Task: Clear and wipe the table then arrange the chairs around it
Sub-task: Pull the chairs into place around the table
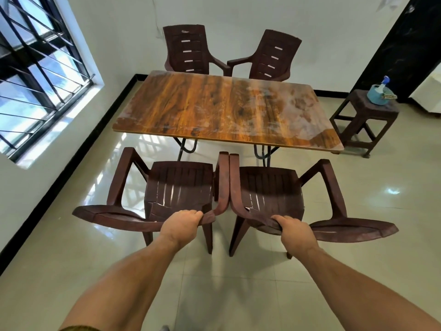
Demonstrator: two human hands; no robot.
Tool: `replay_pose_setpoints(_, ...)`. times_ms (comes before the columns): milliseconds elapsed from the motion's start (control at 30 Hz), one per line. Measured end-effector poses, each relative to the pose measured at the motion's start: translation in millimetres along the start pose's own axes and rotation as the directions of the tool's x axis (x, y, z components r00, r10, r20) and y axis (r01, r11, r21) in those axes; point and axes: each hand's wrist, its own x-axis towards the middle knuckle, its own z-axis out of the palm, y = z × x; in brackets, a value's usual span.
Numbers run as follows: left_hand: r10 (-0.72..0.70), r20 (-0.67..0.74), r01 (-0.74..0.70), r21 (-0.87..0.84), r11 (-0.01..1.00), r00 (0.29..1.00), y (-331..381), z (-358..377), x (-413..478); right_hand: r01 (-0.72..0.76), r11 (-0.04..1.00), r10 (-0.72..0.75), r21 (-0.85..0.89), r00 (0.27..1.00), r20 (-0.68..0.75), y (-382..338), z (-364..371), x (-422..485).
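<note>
Okay, I've left grip (181,220) curled on left chair (179,185), right grip (290,226) on right chair (267,187) (armrests touching), tabletop (214,103) straight ahead, broadside.

2 chairs (179,185) before table (226,108), 2 behind

A barred window (35,75) is set in the left wall, and its light is reflected on the glossy tiled floor (405,187). Black skirting (95,133) is run along the wall foot. A dark stool (358,100) is placed at the right, near a black marbled pillar (391,48).
</note>
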Motion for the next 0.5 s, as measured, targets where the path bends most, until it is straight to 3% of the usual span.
replay_pose_setpoints(500, 0.01, -0.007, -0.01, -0.04, 0.999, 1.0, -3, 1, -18, 0.145, 0.971, -0.149, 0.19, 0.989, 0.009, 0, 5, -6)
